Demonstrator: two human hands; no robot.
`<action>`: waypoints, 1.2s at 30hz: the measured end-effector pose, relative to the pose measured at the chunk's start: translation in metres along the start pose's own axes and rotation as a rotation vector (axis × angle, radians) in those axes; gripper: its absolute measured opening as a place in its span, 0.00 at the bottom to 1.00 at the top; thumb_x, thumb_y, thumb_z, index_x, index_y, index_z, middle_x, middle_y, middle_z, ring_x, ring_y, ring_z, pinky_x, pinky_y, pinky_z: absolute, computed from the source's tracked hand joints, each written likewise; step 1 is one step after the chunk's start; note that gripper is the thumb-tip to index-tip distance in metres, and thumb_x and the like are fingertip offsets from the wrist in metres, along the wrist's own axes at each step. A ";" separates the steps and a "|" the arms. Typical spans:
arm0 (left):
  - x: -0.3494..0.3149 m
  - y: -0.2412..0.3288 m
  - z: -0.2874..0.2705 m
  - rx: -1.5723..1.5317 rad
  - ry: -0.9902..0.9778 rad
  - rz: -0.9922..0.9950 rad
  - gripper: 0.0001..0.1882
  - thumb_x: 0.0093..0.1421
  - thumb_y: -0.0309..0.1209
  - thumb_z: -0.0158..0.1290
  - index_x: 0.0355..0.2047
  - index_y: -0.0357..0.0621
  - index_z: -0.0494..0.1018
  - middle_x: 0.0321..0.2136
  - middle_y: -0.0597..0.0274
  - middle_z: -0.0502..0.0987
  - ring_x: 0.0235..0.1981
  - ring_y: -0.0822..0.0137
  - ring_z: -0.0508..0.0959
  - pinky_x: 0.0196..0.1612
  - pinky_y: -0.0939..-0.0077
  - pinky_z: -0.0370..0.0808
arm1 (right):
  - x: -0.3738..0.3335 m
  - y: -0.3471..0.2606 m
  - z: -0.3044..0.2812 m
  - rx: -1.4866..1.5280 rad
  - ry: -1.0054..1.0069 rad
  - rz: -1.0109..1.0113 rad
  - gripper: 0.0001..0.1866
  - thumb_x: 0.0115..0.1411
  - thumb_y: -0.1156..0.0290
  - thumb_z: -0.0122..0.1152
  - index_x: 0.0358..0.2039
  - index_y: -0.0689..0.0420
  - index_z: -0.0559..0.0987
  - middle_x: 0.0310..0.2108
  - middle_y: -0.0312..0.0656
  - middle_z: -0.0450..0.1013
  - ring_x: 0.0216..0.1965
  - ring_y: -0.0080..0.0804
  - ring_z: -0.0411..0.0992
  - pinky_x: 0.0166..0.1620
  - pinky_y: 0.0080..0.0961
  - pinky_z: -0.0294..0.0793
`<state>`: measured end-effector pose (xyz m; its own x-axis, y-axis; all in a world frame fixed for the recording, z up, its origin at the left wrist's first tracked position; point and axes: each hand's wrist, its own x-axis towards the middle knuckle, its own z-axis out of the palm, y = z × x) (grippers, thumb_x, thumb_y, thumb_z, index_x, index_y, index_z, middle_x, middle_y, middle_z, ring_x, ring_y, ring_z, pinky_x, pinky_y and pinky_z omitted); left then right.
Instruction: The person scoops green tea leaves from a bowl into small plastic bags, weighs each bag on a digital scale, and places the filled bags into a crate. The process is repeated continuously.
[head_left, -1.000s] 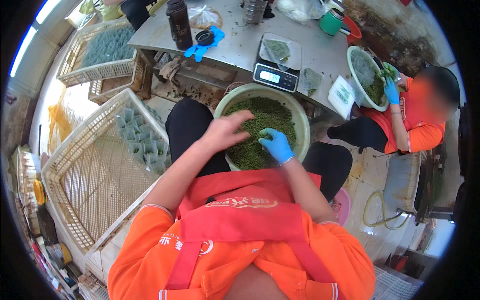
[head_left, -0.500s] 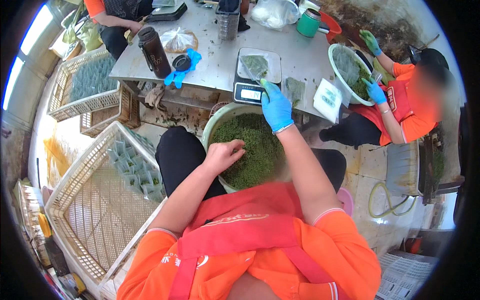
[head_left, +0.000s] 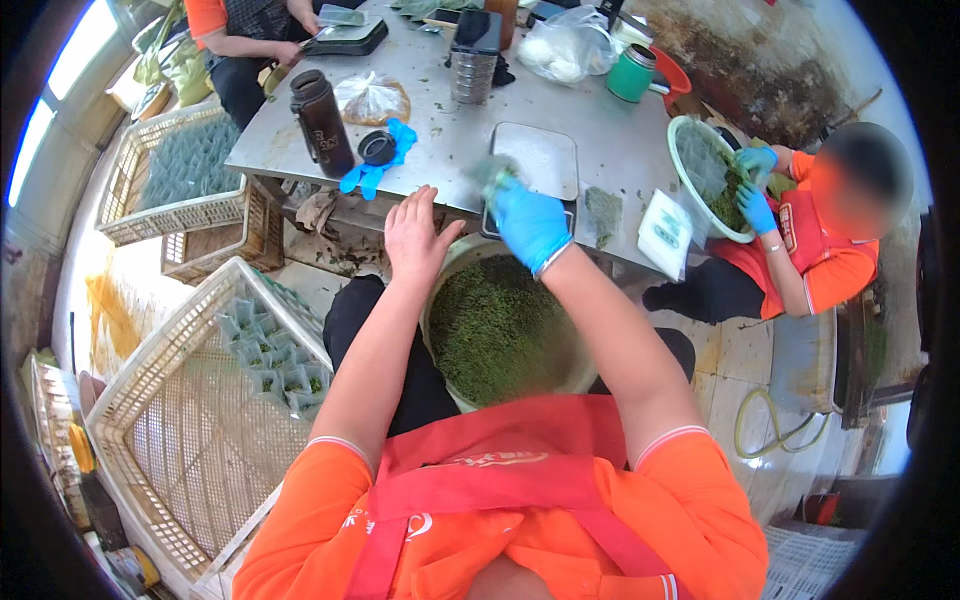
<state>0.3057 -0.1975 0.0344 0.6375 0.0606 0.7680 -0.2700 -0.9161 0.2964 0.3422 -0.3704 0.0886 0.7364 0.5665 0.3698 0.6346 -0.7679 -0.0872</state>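
Note:
My right hand (head_left: pixel 532 226), in a blue glove, grips a small clear bag of green bits (head_left: pixel 491 174). Motion smears the bag, which is up in front of the scale's left edge. The digital scale (head_left: pixel 538 160) stands on the table with a bare pan, its display mostly covered by the glove. My bare left hand (head_left: pixel 414 232) is raised near the table's front edge, fingers stretched out and holding nothing. Between my knees sits a pale round tub (head_left: pixel 586 372) of small green peppercorn-like bits (head_left: pixel 490 325).
A filled bag (head_left: pixel 602 212) and a stack of flat bags (head_left: pixel 664 232) lie right of the scale. A dark bottle (head_left: pixel 320 125) and blue glove (head_left: pixel 398 146) lie left. The crate (head_left: pixel 190 420) at my left holds several filled bags. A co-worker handles a basin (head_left: pixel 684 160) at right.
My right hand has lifted the bag off the scale pan and leftward. My left hand has left the tub and moved up toward the table. The co-worker's raised hand has come down to the basin.

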 end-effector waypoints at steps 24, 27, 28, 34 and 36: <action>-0.011 0.017 -0.009 -0.006 -0.511 -0.324 0.34 0.42 0.35 0.58 0.53 0.50 0.61 0.28 0.51 0.76 0.29 0.53 0.76 0.31 0.63 0.71 | -0.023 -0.046 0.020 0.451 -0.061 0.041 0.18 0.52 0.72 0.47 0.45 0.55 0.72 0.45 0.50 0.68 0.36 0.47 0.72 0.37 0.37 0.73; -0.006 0.021 -0.008 -0.016 -0.544 -0.535 0.32 0.46 0.48 0.56 0.52 0.57 0.62 0.27 0.51 0.77 0.30 0.50 0.77 0.33 0.60 0.71 | -0.055 -0.034 -0.017 1.229 0.003 0.290 0.20 0.53 0.77 0.51 0.49 0.55 0.71 0.47 0.43 0.70 0.34 0.27 0.73 0.37 0.22 0.73; -0.010 0.014 -0.002 -0.047 -0.498 -0.565 0.32 0.47 0.53 0.54 0.51 0.57 0.63 0.31 0.49 0.77 0.33 0.50 0.76 0.35 0.61 0.71 | -0.068 -0.030 -0.041 1.309 -0.007 0.491 0.21 0.55 0.77 0.51 0.51 0.56 0.69 0.47 0.41 0.69 0.32 0.22 0.71 0.36 0.18 0.73; -0.004 0.023 -0.013 -0.257 -0.476 -0.771 0.34 0.46 0.52 0.57 0.50 0.47 0.65 0.40 0.50 0.75 0.44 0.54 0.74 0.46 0.67 0.68 | -0.125 0.045 -0.018 1.047 0.290 0.918 0.31 0.56 0.75 0.53 0.60 0.52 0.56 0.54 0.44 0.60 0.28 0.21 0.70 0.26 0.17 0.72; -0.012 0.018 -0.010 -0.243 -0.405 -0.718 0.37 0.44 0.59 0.54 0.49 0.51 0.64 0.35 0.47 0.76 0.39 0.49 0.75 0.42 0.61 0.70 | -0.112 0.055 -0.015 1.204 0.292 1.027 0.30 0.56 0.75 0.53 0.59 0.52 0.57 0.50 0.46 0.64 0.21 0.21 0.69 0.20 0.16 0.69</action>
<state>0.2860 -0.2108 0.0364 0.9088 0.4050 0.0998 0.1800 -0.5966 0.7821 0.2917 -0.4806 0.0561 0.9677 -0.1964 -0.1579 -0.1648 -0.0188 -0.9862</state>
